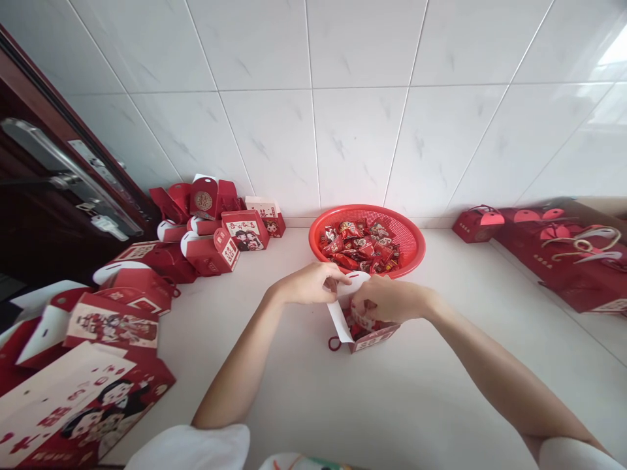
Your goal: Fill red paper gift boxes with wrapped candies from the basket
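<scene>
A small red gift box (375, 339) stands on the white countertop in front of me with its lid flaps raised. My left hand (313, 284) pinches the edge of a white-lined flap on its left. Above the opening, my right hand (392, 301) reaches down, fingers curled against a red and white wrapped candy (361, 320). More red packets show inside, partly hidden by the fingers. A dark red cord loop (334, 343) sticks out at the box's left. Just behind sits a red plastic basket (416, 245) holding many wrapped candies (360, 247).
Red gift boxes (206, 251) crowd the left side, with larger ones (117, 326) nearer me. At right, a closed red box (477, 224) stands by a large red bag (553, 261) with cord handles. A tiled wall (362, 143) closes the back; a dark door (44, 150) is at left.
</scene>
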Demonstrator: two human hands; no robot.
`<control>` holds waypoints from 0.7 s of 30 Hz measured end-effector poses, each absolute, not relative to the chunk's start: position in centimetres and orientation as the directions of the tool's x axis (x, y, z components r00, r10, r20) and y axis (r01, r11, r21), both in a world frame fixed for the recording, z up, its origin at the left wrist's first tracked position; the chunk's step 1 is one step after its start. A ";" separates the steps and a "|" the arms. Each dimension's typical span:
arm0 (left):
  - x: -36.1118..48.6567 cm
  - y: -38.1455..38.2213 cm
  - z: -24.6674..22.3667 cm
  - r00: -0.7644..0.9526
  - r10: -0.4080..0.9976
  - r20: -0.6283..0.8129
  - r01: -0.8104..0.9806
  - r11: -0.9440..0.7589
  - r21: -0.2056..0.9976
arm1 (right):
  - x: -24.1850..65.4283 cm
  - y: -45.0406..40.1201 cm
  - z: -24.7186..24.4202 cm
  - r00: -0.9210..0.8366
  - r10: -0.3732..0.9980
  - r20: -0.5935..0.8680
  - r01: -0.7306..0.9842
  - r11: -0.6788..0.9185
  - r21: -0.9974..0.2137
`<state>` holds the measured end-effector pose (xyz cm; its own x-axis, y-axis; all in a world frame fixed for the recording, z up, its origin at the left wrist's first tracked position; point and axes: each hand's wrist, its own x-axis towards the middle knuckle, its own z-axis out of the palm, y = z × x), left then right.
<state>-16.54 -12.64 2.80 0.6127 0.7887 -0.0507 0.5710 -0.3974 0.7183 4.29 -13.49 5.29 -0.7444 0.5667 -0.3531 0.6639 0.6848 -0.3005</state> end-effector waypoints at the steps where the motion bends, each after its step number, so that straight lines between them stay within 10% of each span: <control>1: -16.5 -12.6 2.8 0.615 0.786 -0.055 0.571 -0.397 0.719 | 4.3 -13.5 5.2 -0.742 0.563 -0.364 0.665 0.689 -0.289; 5: -16.4 -12.7 3.0 0.607 0.790 -0.091 0.598 -0.378 0.707 | 4.4 -13.4 4.3 -0.725 0.580 -0.371 0.672 0.714 -0.196; 14: -16.3 -12.7 2.9 0.606 0.788 -0.108 0.606 -0.370 0.704 | 4.1 -13.2 2.3 -0.827 0.379 -0.414 0.549 0.701 -0.454; 21: -16.6 -12.6 2.8 0.622 0.778 -0.089 0.598 -0.397 0.696 | 8.6 -13.9 4.3 -0.855 0.517 0.046 0.369 0.668 -0.646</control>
<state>-16.58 -12.63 2.82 0.6217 0.7781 -0.0895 0.5975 -0.3973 0.6965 8.63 -13.87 4.29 -0.8548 0.5169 0.0462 0.3694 0.6685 -0.6455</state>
